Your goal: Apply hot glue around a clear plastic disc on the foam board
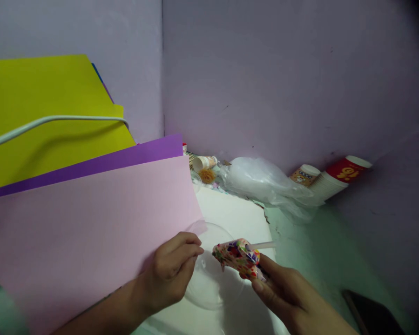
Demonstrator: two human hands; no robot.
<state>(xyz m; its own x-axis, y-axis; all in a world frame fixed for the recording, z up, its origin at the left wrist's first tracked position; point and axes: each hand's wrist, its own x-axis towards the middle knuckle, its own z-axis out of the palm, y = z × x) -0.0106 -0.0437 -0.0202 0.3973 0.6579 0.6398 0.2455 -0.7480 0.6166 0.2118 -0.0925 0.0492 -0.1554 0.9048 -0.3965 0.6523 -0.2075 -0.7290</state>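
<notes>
My right hand [286, 291] grips a multicoloured, glossy hot glue gun [235, 256] above the white board. A pale glue stick [263, 245] pokes out of its back end, and its tip points left. Across from that tip is my left hand [174, 265], its fingers bent and pressed together in a pinch. Whatever they hold, if anything, is too small or hidden to make out. Beneath both hands lies a clear round plastic disc [209, 304], like a lid or shallow dish, resting on the white board [230, 204].
Large pink [91, 223], purple [160, 145] and yellow sheets [38, 93] stand at the left, with a white cable [63, 117] across the yellow one. Along the wall are a plastic bag [254, 179] and stacked paper cups [345, 172]. A dark flat object [373, 314] lies lower right.
</notes>
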